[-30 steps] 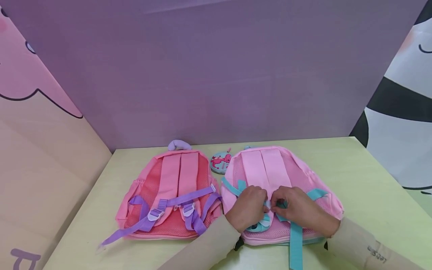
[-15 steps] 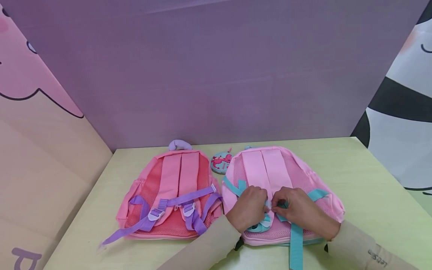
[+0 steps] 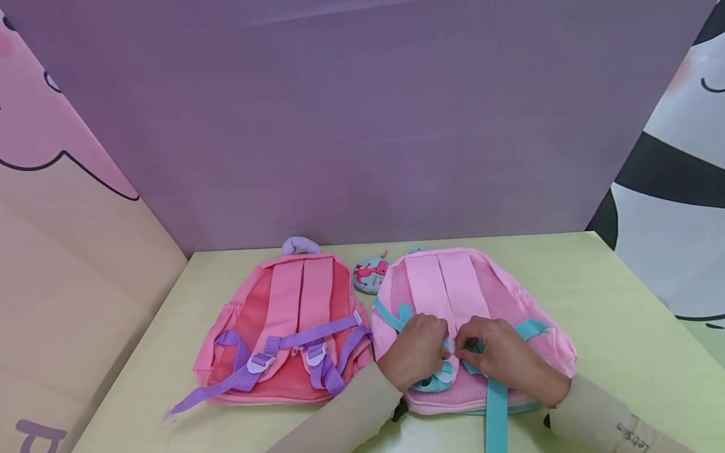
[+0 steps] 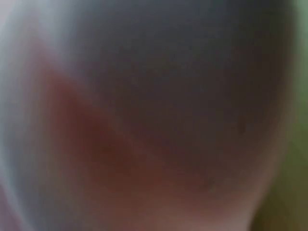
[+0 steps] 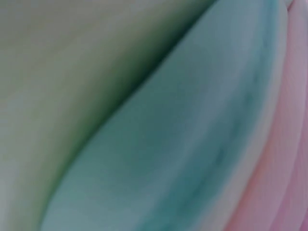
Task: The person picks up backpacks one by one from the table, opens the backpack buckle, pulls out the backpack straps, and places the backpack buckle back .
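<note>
A light-pink backpack (image 3: pixel 498 283) lies with its shoulder straps (image 3: pixel 447 277) facing up and turquoise webbing (image 3: pixel 496 415) hanging over its lower edge. My left hand (image 3: pixel 419 346), fingers curled, grips at the lower end of the straps. Close beside it, my right hand (image 3: pixel 498 346) pinches with thumb and forefinger at the same spot. A small pale piece (image 3: pixel 451 345) shows between the two hands; I cannot tell its kind. The left wrist view is dark and blurred. In the right wrist view, the backpack's turquoise side (image 5: pixel 159 125) fills the middle.
To the left lies a coral-pink backpack (image 3: pixel 289 377) with purple webbing (image 3: pixel 323 328) and a lilac handle (image 3: pixel 301 244). A small round turquoise pouch (image 3: pixel 368 280) with a pink figure sits between the bags. Behind the pale table (image 3: pixel 136 390) stands a purple panel (image 3: pixel 362 126), with printed panels at both sides.
Both hands stay at the same spot on the light-pink backpack. Only a slight shift of the whole head view shows.
</note>
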{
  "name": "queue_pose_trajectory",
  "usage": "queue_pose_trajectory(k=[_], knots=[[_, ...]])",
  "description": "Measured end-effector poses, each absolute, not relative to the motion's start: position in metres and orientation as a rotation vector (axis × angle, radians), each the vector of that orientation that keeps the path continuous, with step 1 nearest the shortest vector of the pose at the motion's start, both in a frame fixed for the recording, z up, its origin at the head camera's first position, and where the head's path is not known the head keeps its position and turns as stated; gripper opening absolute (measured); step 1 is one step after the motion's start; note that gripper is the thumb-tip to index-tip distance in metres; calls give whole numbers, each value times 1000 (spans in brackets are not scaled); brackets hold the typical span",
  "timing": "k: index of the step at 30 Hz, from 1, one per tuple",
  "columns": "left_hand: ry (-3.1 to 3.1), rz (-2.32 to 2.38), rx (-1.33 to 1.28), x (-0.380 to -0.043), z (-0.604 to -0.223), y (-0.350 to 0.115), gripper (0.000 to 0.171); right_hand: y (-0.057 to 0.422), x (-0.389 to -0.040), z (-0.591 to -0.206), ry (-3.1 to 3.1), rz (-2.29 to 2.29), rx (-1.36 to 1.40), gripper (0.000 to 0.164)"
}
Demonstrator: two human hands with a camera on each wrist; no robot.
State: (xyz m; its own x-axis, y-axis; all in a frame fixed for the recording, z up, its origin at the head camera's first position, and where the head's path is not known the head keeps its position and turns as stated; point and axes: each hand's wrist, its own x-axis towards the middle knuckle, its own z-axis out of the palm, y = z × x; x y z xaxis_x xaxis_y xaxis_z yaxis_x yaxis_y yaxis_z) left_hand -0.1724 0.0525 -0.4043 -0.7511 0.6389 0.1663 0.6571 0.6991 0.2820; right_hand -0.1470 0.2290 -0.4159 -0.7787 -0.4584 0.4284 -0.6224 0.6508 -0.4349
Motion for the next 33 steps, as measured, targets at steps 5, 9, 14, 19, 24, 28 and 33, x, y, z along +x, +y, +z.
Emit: queue_pose_trajectory(k=[5, 9, 14, 19, 24, 28, 33], knots=[[-2848, -526, -1065, -172, -404, 52, 19, 230, -147, -417, -2597, 834, 848, 32], [-2857, -552, -1059, -172, -405, 51, 18, 230, -148, -418, -2599, 831, 848, 32], [-2864, -586, -1058, -172, -407, 51, 17, 230, -147, -418, -2595, 817, 845, 32], [-2859, -602, -1057, -173, -409, 52, 16, 228, -145, -418, -2589, 799, 808, 32], [-2837, -601, -1073, -174, -409, 52, 14, 226, -143, -417, -2580, 799, 772, 30], [-2822, -597, -1097, -174, -408, 51, 12, 226, -144, -418, -2562, 803, 793, 29], [-2808, -589, -1128, -177, -409, 50, 11, 227, -144, -417, -2543, 804, 844, 27]])
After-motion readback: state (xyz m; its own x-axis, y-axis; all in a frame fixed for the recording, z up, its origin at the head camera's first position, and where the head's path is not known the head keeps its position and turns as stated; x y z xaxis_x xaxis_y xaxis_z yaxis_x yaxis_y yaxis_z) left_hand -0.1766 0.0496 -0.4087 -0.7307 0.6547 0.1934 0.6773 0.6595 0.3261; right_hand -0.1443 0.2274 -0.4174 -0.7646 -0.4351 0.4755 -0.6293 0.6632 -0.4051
